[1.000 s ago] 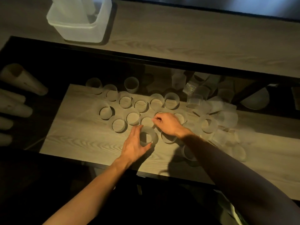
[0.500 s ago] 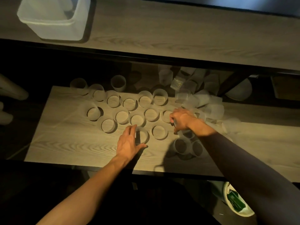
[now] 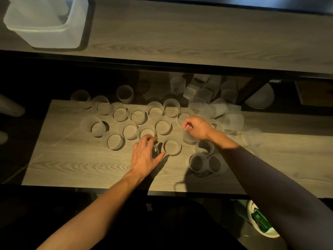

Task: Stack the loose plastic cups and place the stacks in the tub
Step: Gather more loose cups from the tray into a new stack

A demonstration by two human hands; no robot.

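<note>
- Wooden table top, low in the frame: its front edge runs under both forearms, and bare room lies to the left.
- The left hand, in the middle, curls fingers and thumb round a small see-through plastic cup standing mouth up.
- The right hand, up and right of it, pinches the rim of a second frosted plastic cup. The two cups are near but apart, so I think this one must go down and left.
- Other loose cups crowd close around.
- The white plastic tub sits far off, upper left, on a higher shelf; the left hand is nearer it.
</note>
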